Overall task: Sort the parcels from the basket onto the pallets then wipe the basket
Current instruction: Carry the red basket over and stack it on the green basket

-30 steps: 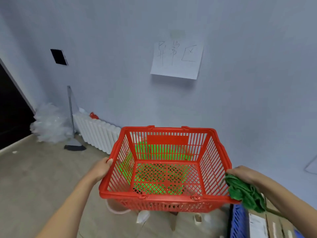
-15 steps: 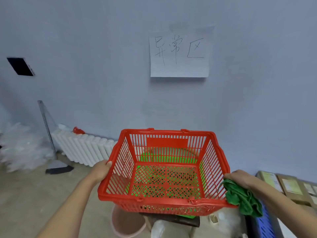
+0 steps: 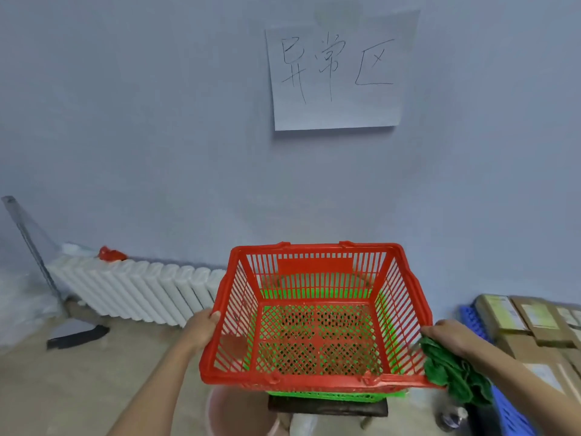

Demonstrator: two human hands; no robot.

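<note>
The red basket (image 3: 314,319) is empty and held up in front of the wall, above a green basket (image 3: 333,395) on a dark stool (image 3: 327,407). The left hand (image 3: 201,328) grips its left rim; the right hand (image 3: 452,338) clasps the right rim with a green cloth (image 3: 452,376) bunched underneath. It looks light, stiff and smooth, best held by the thick rim. Boxed parcels (image 3: 522,322) lie on a blue pallet (image 3: 512,413) to the right.

White radiator (image 3: 135,291) below handwritten paper sign (image 3: 338,73).
</note>
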